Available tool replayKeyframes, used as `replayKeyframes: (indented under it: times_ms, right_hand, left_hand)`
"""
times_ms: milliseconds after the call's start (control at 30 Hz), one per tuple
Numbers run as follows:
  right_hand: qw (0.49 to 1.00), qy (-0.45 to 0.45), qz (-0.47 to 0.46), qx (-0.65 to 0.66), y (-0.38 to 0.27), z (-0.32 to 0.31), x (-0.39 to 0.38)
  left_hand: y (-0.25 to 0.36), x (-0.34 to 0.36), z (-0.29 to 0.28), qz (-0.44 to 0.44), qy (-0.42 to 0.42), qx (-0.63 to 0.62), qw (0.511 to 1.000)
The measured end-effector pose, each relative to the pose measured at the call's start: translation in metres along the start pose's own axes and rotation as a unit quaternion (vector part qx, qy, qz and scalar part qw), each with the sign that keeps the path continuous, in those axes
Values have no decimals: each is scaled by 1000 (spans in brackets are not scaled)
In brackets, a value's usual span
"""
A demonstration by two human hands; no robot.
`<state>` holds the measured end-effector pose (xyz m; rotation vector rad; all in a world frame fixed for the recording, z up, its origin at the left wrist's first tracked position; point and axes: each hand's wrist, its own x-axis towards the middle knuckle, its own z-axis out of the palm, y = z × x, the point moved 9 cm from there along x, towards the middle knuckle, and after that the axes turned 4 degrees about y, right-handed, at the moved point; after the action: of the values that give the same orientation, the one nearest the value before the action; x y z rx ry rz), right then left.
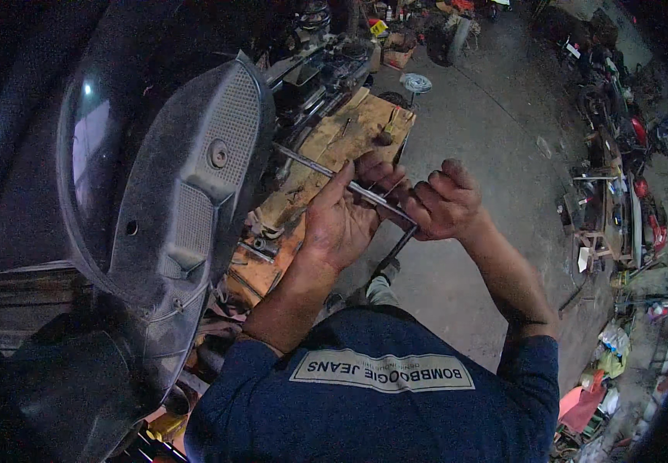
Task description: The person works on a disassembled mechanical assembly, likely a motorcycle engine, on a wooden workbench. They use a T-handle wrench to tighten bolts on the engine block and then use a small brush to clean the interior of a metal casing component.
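My left hand (342,216) grips a long metal rod tool (311,163) with its fingers curled round it, the thumb lying along the shaft. The rod runs diagonally from beside a scooter's grey plastic footboard (195,162) down to a bent dark end (399,245) at my right. My right hand (446,204) is closed at the rod's right-hand part, near that bend, with some fingertips hidden. The far tip of the rod is at the footboard's right edge; whether it touches anything there is unclear.
A wooden bench top (372,116) with small tools and metal parts (264,247) lies below the rod. Machinery (311,85) stands behind it. The concrete floor (504,139) stretches to the right, where motorbikes, parts and clutter (619,201) line the edge. My feet show below.
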<state>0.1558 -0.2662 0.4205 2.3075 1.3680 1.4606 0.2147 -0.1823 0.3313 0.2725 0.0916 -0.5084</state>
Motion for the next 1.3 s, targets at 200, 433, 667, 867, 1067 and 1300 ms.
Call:
replayKeyframes:
  times_ms: [200,433,667,867,1067,1300]
  right_hand:
    - [998,-15,1,58,11,4,4]
    - [999,18,2,47,9,0,9]
    - [998,13,7,62,11,3,5]
    - [995,-13,80,56,11,6,-9]
    - [973,-49,221,-50,15,-3,-57]
    - [744,36,598,294,25,19,-199]
  left_hand:
    - [0,1,7,-23,-27,0,999]
    - [-2,0,4,-38,-35,-27,998]
    - [-2,-2,7,-41,-43,-23,998]
    - [0,0,1,-26,-42,-12,999]
    - [-25,13,-28,14,24,187,982]
    - [-120,25,-70,-182,-21,200,962]
